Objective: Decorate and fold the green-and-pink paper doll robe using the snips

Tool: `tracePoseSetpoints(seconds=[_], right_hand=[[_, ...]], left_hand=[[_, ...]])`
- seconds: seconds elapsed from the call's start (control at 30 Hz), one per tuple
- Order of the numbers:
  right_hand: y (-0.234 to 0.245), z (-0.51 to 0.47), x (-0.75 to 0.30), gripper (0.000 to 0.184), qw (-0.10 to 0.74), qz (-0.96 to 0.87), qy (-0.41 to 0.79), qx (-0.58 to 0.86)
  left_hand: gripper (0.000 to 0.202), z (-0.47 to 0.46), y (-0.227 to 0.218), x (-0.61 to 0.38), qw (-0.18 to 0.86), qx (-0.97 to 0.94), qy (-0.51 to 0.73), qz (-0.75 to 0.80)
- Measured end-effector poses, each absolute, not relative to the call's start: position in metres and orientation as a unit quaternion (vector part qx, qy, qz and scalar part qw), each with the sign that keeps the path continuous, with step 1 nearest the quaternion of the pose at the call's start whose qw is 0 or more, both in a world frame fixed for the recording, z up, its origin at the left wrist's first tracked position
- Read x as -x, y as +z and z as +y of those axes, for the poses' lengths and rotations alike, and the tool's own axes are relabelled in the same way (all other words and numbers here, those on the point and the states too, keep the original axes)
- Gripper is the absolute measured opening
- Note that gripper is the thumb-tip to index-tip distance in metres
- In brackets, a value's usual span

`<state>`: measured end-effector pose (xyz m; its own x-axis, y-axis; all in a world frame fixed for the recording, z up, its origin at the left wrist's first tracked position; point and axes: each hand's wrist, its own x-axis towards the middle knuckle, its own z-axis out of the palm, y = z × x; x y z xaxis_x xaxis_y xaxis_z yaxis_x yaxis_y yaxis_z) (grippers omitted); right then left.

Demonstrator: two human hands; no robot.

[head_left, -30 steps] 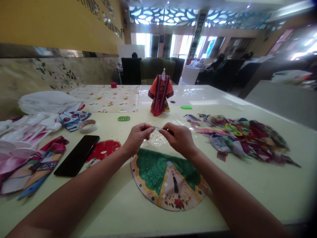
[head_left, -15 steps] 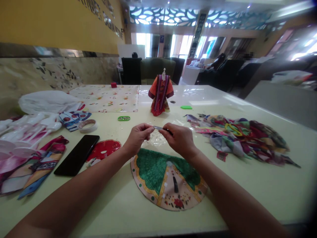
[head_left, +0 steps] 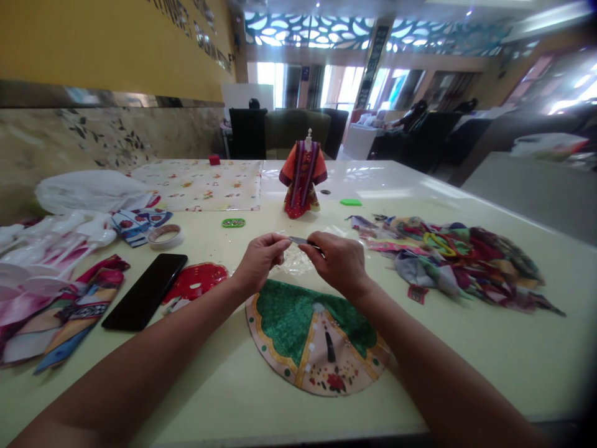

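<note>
My right hand (head_left: 340,260) is closed around slim metal tweezers (head_left: 301,241), whose silver tip points left. At that tip the fingers of my left hand (head_left: 263,256) are pinched together; whatever they grip is too small to make out. Just below both hands lies a half-round green and beige cloth piece (head_left: 298,330) with gold bands and a red flower print. Clear plastic with small bits (head_left: 297,260) rests on the table behind the fingers. Further back, a small dress form in an orange and maroon robe (head_left: 304,180) stands upright.
To the left are a black phone (head_left: 144,292), a red cloth piece (head_left: 198,281), a tape roll (head_left: 165,236) and white plastic forms (head_left: 60,239). A small green tray (head_left: 233,223) sits beyond my left hand. Heaped fabric scraps (head_left: 466,261) lie at right, near a green block (head_left: 351,202).
My right hand and the tweezers have shifted very slightly; the tip stays at my left fingertips. Nothing else on the table has visibly moved.
</note>
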<state>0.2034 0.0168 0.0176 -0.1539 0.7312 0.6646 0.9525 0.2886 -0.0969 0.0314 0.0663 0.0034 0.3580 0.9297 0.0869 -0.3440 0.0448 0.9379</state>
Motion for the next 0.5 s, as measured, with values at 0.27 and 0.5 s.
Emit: tracePoseSetpoints(seconds=[0.27,0.5], right_hand=[[0.0185,0.0165,-0.204,0.037,0.303,-0.747,-0.228,0.546],[0.0208,0.0147,-0.2039,0.037,0.287,-0.749,-0.225,0.553]], left_hand=[[0.023,0.0666,0.0035,-0.0322,0.673,-0.48,0.477,0.297],[0.024,0.0664,0.0034,-0.0326,0.68,-0.475,0.475,0.294]])
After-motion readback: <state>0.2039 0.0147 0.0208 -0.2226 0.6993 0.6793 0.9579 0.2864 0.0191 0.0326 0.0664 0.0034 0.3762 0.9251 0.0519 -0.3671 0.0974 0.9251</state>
